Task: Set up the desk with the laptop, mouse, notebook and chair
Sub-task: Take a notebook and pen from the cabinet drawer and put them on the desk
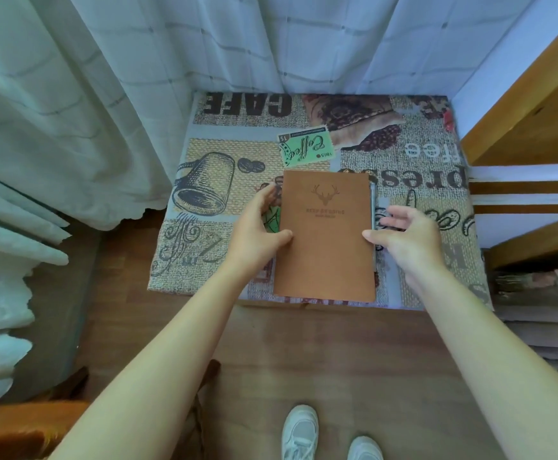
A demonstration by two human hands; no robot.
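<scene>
From the head camera, looking steeply down: a flat brown notebook with a stag's head stamped on its soft cover (325,235) lies on the small desk covered by a coffee-themed printed cloth (420,151), towards the near edge and roughly square to it. Its near end comes right up to, perhaps slightly past, the front edge of the desk.

The left hand (257,234) is at the notebook's left edge, thumb lying on the cover and the other fingers (266,194) stretched along or under that edge — it looks like a light pinch of the edge rather than a firm grasp, though the underside is hidden. The right hand (403,235) is beside the right edge with its thumb tip touching the cover; its fingers (392,215) are spread and relaxed, holding nothing, just off the page block. Two hands, one on each side, suit squaring the book to the desk or sliding it further in, so this reads as placing or straightening the notebook.

A dark strip shows along the notebook's right side — maybe a pen or the page edges; I cannot tell which.

No laptop or mouse is in view. An orange-brown wooden piece at the lower left (22,426) may be the chair. White checked curtains (138,61) hang behind, a wooden frame (529,121) stands to the right, and white shoes (300,429) stand on the wood floor.
</scene>
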